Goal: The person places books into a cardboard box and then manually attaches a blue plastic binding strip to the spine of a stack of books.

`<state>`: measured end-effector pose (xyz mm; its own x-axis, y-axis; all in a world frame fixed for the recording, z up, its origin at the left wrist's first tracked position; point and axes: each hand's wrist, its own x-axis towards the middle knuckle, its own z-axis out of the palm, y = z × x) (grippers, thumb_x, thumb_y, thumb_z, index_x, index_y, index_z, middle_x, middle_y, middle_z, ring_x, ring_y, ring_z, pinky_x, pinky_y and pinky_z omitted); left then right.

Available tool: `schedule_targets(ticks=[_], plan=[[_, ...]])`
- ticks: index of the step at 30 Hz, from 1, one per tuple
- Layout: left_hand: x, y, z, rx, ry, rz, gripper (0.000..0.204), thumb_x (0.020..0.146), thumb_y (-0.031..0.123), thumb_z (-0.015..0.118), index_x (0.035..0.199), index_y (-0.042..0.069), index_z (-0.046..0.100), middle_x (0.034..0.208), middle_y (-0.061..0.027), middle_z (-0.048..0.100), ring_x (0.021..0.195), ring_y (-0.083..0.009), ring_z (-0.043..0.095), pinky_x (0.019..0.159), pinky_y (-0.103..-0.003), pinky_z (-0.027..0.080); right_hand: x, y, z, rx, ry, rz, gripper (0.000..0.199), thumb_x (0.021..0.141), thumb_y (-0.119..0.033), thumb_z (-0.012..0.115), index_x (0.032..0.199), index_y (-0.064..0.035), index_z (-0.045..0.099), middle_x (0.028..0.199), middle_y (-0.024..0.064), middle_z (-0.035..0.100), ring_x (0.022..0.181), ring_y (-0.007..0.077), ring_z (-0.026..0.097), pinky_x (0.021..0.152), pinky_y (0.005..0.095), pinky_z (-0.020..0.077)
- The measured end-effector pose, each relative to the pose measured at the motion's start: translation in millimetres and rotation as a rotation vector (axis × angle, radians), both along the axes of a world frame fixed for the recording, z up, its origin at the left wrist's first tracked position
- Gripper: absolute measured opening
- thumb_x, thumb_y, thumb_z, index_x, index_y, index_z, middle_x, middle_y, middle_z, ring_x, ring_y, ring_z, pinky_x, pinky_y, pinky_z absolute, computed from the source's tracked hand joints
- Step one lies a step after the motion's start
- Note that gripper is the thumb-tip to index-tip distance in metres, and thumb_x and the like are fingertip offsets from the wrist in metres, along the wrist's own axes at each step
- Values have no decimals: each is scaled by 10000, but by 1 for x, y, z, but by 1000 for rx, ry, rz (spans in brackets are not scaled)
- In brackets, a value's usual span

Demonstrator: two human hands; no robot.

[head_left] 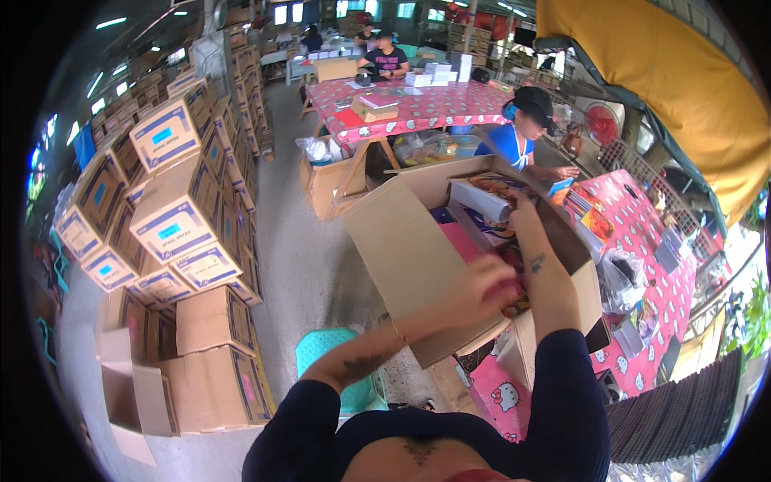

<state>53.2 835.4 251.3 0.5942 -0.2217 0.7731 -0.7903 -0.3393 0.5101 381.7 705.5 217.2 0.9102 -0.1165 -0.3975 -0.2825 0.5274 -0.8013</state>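
Observation:
A large open cardboard box (401, 261) stands in front of me, its flaps folded outward. Inside are a stack of notebooks (479, 201) with white page edges and colourful covers, and a pink cover (459, 238) beside it. My right hand (524, 210) reaches into the far part of the box, closed on the right end of that stack; some fingers are hidden. Above the box's near part is my left hand (488, 287), smeared by motion. Something reddish shows at its fingers, but I cannot make out what it is.
Stacked cartons (173, 217) line the left side. A teal plastic stool (329, 353) stands below my left forearm. To the right, a pink-covered table (662, 313) bears notebooks and a plastic bag (624, 277). A co-worker in blue (514, 145) sits beyond the box; others work farther back.

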Motion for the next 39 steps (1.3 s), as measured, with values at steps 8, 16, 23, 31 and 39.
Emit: schedule_targets(ticks=[8,16,23,31,39], plan=[[123,141,21,-980,976,96,689,953,529,585,1310,-52,486,1221,-218,597,1051,-289,645,885,-461,542,-147,-32,91,375,-307,500,383,927,-182,651,1266,-15,589,1252,186,644,1120,334,642,996,510,510],[56,103,58,-764,961,-683,635,892,457,704,1305,4,538,1301,-144,613,1053,-220,679,922,-400,575,-261,-67,121,-79,-353,577,404,917,-225,691,1245,-25,564,1162,134,677,968,252,704,860,408,593],[-10,77,56,-1185,786,-592,495,892,208,705,1291,-15,515,1203,-134,655,1039,-234,683,932,-404,566,-331,-52,166,203,-943,644,992,860,-699,578,1551,-75,238,1422,175,503,1200,293,591,1007,435,512],[-27,-12,82,-1023,56,-347,546,930,187,685,1364,-33,436,1233,-107,573,1110,-178,567,956,-329,470,-371,41,130,-12,-1091,62,690,960,-542,566,1427,-61,407,1340,108,553,1214,250,567,1037,413,464],[-2,-31,54,42,-117,-165,752,950,533,571,1458,10,388,1400,-278,387,1274,-415,444,1090,-477,352,-324,-98,179,193,-1248,-109,478,994,-347,602,1318,-6,516,1223,103,645,1113,197,631,992,362,508]])
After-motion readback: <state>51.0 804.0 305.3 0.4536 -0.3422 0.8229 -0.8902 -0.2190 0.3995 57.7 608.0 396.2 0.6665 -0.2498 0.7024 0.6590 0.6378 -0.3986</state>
